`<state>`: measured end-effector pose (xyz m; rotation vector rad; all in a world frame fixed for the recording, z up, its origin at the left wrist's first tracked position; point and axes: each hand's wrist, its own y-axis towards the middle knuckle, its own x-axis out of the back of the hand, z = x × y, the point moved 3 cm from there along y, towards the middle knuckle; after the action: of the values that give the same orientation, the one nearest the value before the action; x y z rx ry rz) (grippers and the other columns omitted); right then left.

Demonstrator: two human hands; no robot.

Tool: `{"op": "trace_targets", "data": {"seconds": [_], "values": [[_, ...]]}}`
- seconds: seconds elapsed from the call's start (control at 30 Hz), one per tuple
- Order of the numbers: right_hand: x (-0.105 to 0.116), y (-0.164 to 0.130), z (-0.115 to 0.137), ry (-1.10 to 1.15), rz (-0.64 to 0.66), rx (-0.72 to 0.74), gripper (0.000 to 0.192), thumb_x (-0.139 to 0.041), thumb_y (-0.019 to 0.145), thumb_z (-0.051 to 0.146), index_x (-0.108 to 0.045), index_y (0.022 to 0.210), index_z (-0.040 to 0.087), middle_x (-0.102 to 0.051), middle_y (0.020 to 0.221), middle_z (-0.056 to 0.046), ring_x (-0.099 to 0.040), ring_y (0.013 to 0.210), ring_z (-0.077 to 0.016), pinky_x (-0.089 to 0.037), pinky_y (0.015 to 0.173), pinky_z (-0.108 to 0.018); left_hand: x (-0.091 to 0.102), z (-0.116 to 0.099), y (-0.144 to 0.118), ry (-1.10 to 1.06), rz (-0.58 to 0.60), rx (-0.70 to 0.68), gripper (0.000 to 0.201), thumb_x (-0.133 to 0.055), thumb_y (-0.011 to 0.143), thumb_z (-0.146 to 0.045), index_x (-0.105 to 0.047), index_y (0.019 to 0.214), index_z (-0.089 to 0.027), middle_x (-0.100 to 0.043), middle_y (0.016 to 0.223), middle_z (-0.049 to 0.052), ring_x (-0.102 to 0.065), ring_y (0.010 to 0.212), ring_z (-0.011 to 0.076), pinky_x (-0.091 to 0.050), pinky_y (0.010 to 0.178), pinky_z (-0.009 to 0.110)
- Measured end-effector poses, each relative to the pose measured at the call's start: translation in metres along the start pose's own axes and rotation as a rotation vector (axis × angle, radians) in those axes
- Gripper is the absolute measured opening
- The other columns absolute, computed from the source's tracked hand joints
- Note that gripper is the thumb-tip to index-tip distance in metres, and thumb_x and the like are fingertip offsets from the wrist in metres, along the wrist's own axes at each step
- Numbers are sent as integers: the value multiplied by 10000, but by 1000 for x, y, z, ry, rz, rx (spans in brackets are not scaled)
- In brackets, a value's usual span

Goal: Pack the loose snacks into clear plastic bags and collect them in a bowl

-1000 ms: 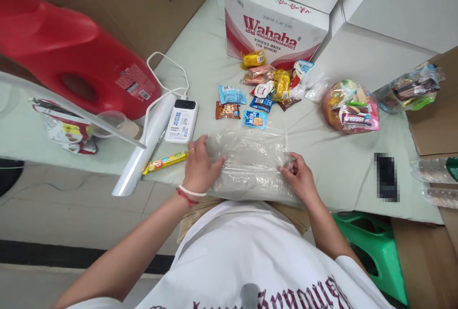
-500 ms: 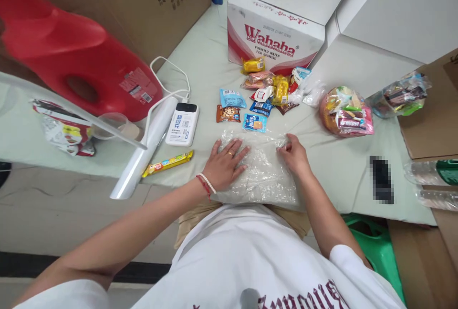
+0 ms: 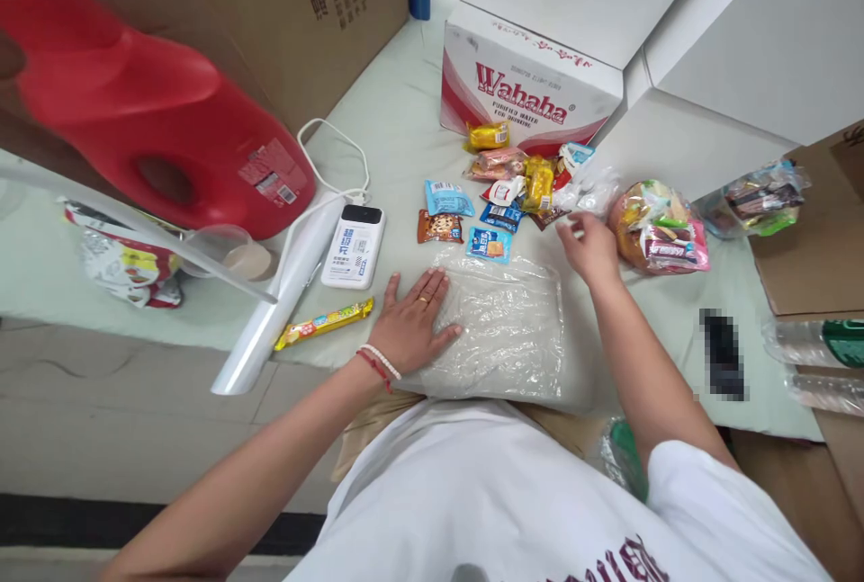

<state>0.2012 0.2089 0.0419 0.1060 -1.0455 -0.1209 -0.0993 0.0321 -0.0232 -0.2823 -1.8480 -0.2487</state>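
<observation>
A clear plastic bag [image 3: 506, 330] lies flattened and wrinkled on the cloth at the table's near edge. Resting flat on its left side is my left hand [image 3: 415, 317], fingers stretched out. My right hand [image 3: 592, 247] is off the bag, beyond its upper right corner, fingers loosely bent and nothing visible in them. It is near a crumpled clear plastic wrapper [image 3: 594, 192] and the snack pile. That pile includes a yellow packet [image 3: 538, 184] and a red-and-white packet [image 3: 503, 192]. Closer to the bag are a light-blue packet [image 3: 449, 198], a brown cookie packet [image 3: 439, 227] and a blue biscuit packet [image 3: 489, 245].
To the left are a white power bank [image 3: 354, 247], a yellow snack stick [image 3: 324, 323], a clear roll [image 3: 249, 357] and a large red jug [image 3: 202, 141]. A Wahaha carton [image 3: 526, 87] stands behind. A snack-filled bowl [image 3: 617, 213] sits right; a pixelated dark object [image 3: 724, 355] lies nearer.
My right hand has left the bag's right edge and moved up and right towards the snacks. My left hand stays on the bag, now flatter. The view has shifted slightly.
</observation>
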Motion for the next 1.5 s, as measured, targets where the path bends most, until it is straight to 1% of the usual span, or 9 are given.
{"op": "trace_targets", "data": {"seconds": [0.17,0.3,0.4,0.5,0.7,0.87,1.1,1.27,1.5], "values": [[-43,62,45,-126,2,-108,758,-702,832,632,-556,1347,96,-648,1286,-268,-643,1148,-392,-510,961,-515,2,1,0,9,2,-1,788,-437,1003,-591,-299,1645,-154,-272,1710,173,-315,1578,333,11,1281,670],[-30,62,47,-125,12,-95,656,-718,853,522,-571,1360,133,-708,1215,-210,-663,1125,-388,-514,961,-527,4,-1,0,-10,0,6,802,-440,995,-611,-301,1644,-162,-273,1711,167,-311,1580,326,20,1288,651],[9,28,45,-11,-2,80,654,-702,858,475,-565,1418,167,-716,1231,-155,-671,1076,-339,-524,950,-488,5,-1,0,-31,-3,9,803,-440,992,-615,-305,1643,-165,-279,1712,160,-307,1582,325,8,1294,640],[31,-28,57,72,269,357,611,-697,859,422,-589,1427,224,-712,1239,-103,-683,995,-285,-545,894,-420,4,-1,-1,-40,-9,9,794,-429,1000,-604,-299,1645,-160,-273,1715,160,-301,1585,326,20,1290,646],[-8,-116,82,-187,716,566,606,-632,884,186,-572,1479,282,-645,1392,-100,-697,1077,-279,-542,890,-361,2,1,2,-32,-19,2,757,-405,1020,-563,-287,1650,-159,-272,1707,191,-312,1580,327,5,1288,642],[9,-139,54,7,583,517,636,-630,962,318,-444,1571,309,-424,1611,-118,-622,1257,-307,-572,943,-425,24,0,-16,-36,-178,26,753,-465,1015,-521,-276,1651,-168,-322,1690,205,-281,1591,353,9,1279,666],[41,-208,-16,170,617,581,666,-776,881,475,-550,1489,328,-600,1449,-136,-562,1315,-348,-519,1084,-564,22,-8,-67,-197,39,-508,674,-693,896,-546,-527,1510,-321,-462,1633,131,-321,1574,362,-176,1293,625],[15,-221,-34,272,511,503,213,-603,1006,363,-757,1149,327,-695,1323,-99,-610,1235,-306,-517,1059,-569,7,8,-66,-272,113,-351,277,-518,997,-266,-731,1173,-254,-613,1506,112,-444,1515,287,-262,1278,556],[32,-156,-12,391,605,354,345,-527,1012,523,-741,909,273,-726,868,-63,-657,841,-235,-539,844,-403,34,19,-18,-459,41,32,394,-368,1034,-437,-678,920,-223,-747,911,87,-681,884,227,-518,879,392]]}}
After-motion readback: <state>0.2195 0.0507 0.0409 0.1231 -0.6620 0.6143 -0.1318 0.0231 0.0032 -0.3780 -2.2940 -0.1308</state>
